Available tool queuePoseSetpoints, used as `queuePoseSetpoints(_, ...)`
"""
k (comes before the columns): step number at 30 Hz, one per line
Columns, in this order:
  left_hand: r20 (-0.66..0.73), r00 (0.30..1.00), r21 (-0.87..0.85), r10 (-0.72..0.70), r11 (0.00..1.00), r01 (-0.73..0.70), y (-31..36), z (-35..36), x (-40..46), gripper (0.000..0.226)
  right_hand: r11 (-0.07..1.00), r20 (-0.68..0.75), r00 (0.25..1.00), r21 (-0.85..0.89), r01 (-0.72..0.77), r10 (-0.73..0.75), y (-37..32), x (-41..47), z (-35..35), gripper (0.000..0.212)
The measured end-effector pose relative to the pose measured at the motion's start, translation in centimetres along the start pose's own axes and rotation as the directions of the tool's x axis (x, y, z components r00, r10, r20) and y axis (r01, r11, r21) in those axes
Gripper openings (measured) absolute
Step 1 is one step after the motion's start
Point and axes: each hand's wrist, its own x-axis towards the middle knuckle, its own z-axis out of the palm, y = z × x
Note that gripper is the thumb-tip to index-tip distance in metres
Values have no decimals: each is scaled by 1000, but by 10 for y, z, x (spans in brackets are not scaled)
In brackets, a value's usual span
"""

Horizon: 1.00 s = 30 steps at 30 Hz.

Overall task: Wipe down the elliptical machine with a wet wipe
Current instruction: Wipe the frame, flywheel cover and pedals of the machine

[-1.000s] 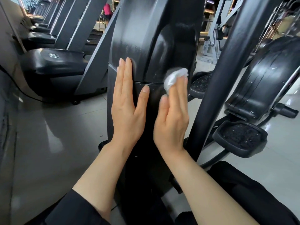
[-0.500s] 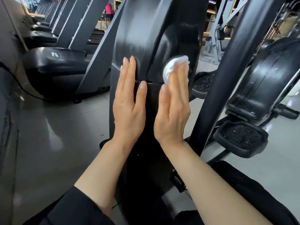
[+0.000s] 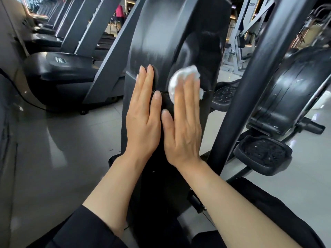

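- Head view, general: a person faces the black housing of the elliptical machine (image 3: 172, 42), a tall moulded shroud with a horizontal seam across it at about the height of the fingertips.
- Head view, right hand (image 3: 182, 126): fingers straight and together, pressing a bunched white wet wipe (image 3: 179, 76) flat against the housing just above the seam; the wipe shows beyond the fingertips and at the outer edge of the hand. The fingers do not visibly curl round it.
- Head view, left hand (image 3: 143, 120): flat on the housing beside the right hand, fingers extended, thumb nearly touching the right thumb; it holds nothing and appears to brace.
- Head view, surroundings: a thick dark upright bar (image 3: 259, 77) crosses to the right of the housing; a textured foot pedal (image 3: 263, 154) lies low on the right above a pale glossy floor (image 3: 53, 149). A row of treadmills (image 3: 59, 68) recedes at the upper left. Dark sleeves frame the lower edge.
- Handling, wipe (judgement): light, soft and limp; damp cloth should cling to smooth plastic under palm pressure, but could roll or slip free if pressure eases. Spreading it under the fingers would cover more surface.
- Handling, machine (judgement): heavy and rigid; the shroud looks glossy, so it would be slippery when wet. Firm flat areas suit bracing; the seam and recessed curve likely need fingertip work.
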Motion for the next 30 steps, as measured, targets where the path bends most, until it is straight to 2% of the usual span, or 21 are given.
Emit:
queuePoseSetpoints(2,8,1000,13,0,1000,0,1,-1,1,48,982,-45,982,41,-183,185,13,-5,-2,62)
queuePoseSetpoints(4,26,1000,31,0,1000,0,3,-3,2,48,888,-75,893,168,-428,444,19,16,-5,70)
queuePoseSetpoints(5,35,999,39,-3,999,1,4,-3,2,49,855,-82,862,202,-478,501,18,29,-5,72)
queuePoseSetpoints(6,43,999,42,-8,999,6,3,-4,2,49,862,-92,866,191,-469,492,13,38,-7,70)
queuePoseSetpoints(7,48,999,39,-11,999,10,2,-5,2,49,904,-104,904,156,-397,415,5,39,-7,66)
queuePoseSetpoints(9,46,999,21,-6,1000,5,0,-6,2,49,985,-94,983,85,-148,156,-2,19,-6,54)
queuePoseSetpoints(11,33,999,11,9,1000,-9,-1,-5,2,49,999,-84,996,46,-13,17,1,-8,-5,42)
queuePoseSetpoints(13,24,1000,20,14,1000,-14,0,-4,3,49,998,-190,980,18,-58,60,5,-26,-5,31)
queuePoseSetpoints(15,31,1000,30,2,1000,-3,3,-4,2,49,987,-297,942,87,-138,158,-4,-27,-11,25)
queuePoseSetpoints(17,52,999,50,-12,999,9,6,-5,1,51,953,-309,915,234,-193,261,-21,-12,-22,29)
queuePoseSetpoints(19,76,997,84,-23,996,17,9,-8,0,53,927,-313,901,316,-200,301,-30,7,-31,31)
queuePoseSetpoints(21,87,996,103,-34,994,25,11,-10,0,54,931,-335,889,297,-214,312,-27,23,-31,23)
queuePoseSetpoints(24,91,995,115,-35,993,24,12,-10,0,55,901,-424,796,242,-361,433,-19,29,-14,24)
queuePoseSetpoints(26,93,995,113,-34,993,23,12,-10,0,55,896,-481,760,161,-414,437,-17,25,-4,24)
queuePoseSetpoints(28,101,994,108,-39,994,28,13,-11,0,55,929,-471,807,83,-362,357,-21,20,1,27)
queuePoseSetpoints(30,114,993,106,-39,994,27,13,-12,0,55,953,-353,886,93,-287,301,-30,14,5,40)
